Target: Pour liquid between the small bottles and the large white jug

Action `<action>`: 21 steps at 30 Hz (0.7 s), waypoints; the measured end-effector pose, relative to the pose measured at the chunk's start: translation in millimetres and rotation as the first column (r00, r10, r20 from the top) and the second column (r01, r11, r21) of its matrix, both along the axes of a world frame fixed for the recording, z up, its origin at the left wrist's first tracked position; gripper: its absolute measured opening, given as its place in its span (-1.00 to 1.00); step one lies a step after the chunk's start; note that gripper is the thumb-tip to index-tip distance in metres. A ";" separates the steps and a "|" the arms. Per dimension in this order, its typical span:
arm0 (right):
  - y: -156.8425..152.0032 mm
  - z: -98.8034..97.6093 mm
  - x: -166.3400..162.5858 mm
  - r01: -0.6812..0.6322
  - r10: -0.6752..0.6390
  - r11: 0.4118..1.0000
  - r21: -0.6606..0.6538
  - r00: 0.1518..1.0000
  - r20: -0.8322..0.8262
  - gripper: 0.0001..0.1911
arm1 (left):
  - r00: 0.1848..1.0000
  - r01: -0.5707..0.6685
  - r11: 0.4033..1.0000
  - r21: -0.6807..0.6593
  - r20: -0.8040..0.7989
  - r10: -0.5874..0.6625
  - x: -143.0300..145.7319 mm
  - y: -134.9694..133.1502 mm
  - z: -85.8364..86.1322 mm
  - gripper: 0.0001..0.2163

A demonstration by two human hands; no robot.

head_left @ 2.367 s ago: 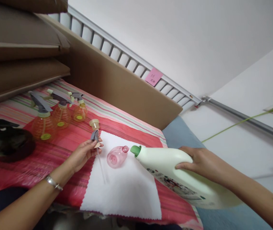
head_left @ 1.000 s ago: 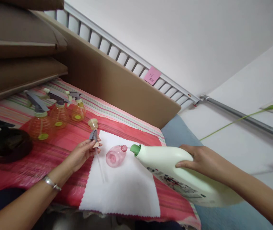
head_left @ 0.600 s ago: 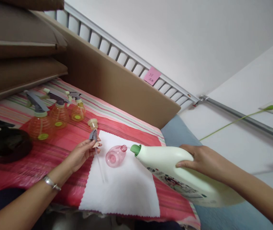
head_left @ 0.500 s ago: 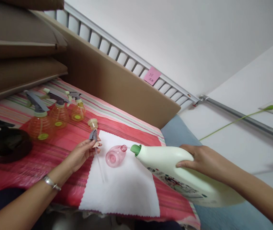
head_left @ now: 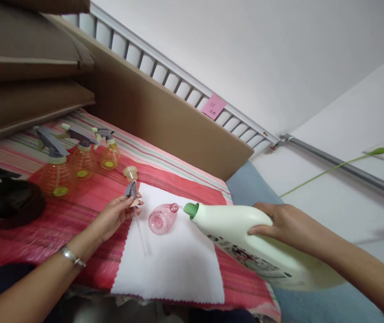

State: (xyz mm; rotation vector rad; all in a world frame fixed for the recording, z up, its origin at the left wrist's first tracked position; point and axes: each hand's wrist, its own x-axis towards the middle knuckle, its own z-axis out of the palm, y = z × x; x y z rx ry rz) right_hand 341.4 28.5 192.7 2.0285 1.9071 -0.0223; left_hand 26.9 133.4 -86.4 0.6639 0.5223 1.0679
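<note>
My right hand [head_left: 284, 225] grips a large white jug [head_left: 242, 240] with a green spout, tipped over so the spout sits right at the mouth of a small pink bottle [head_left: 161, 219]. The pink bottle stands open on a white cloth [head_left: 174, 264]. My left hand [head_left: 115, 214] is closed on a grey spray head [head_left: 131, 190] whose thin clear tube hangs down onto the cloth, just left of the pink bottle.
Three orange spray bottles [head_left: 77, 161] with grey triggers stand at the back left on a pink striped cover [head_left: 60, 215]. A small beige cap [head_left: 130, 172] lies near them. A dark object [head_left: 5, 199] sits far left. Brown cardboard [head_left: 165, 121] lines the back.
Hardly anything has moved. The jug's spout has stayed at the pink bottle's mouth and the left hand has kept its hold on the spray head.
</note>
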 end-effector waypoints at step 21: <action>-0.9 3.9 -4.0 0.042 -0.043 0.999 -0.014 0.998 -0.049 -0.60 | 1.000 -0.001 1.000 -0.016 0.009 0.001 -0.8 0.2 0.5 -0.76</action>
